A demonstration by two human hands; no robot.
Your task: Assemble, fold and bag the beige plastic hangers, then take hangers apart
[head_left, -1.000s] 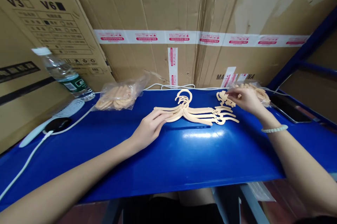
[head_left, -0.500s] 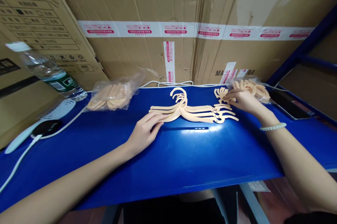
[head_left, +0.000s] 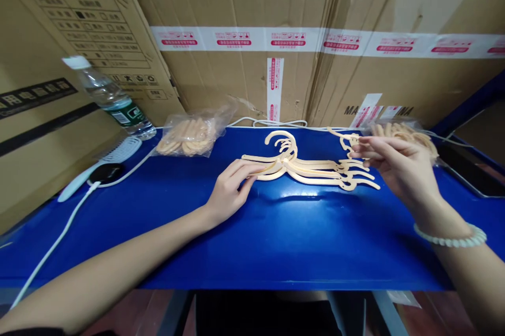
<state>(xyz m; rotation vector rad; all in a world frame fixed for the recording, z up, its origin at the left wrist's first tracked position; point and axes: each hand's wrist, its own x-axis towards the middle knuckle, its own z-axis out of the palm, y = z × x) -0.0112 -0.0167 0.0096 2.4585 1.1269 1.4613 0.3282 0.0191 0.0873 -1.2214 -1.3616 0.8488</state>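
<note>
Several beige plastic hangers (head_left: 311, 166) lie overlapped on the blue table, hooks pointing toward the back. Curved end pieces are joined to their right arms; the left arms lack such pieces. Fingers of my left hand (head_left: 232, 189) pinch the left arm of one hanger near the front. My right hand (head_left: 406, 168) is raised to the right of the hangers, its fingertips closed on a curved beige hanger end piece (head_left: 347, 141). Part of that piece is hidden by the fingers, and I cannot tell whether others lie behind it.
Clear bags of beige pieces lie at back left (head_left: 189, 133) and back right (head_left: 410, 133). On the left are a water bottle (head_left: 118, 104), a hairbrush (head_left: 114, 154) and a black round device (head_left: 106, 173) with a white cable. A phone (head_left: 473, 170) lies far right. Cardboard boxes (head_left: 236, 83) stand behind.
My right hand has lifted a curved end piece from the loose pieces and come nearer. My left hand still holds a hanger arm, now slightly raised. The view has shifted left.
</note>
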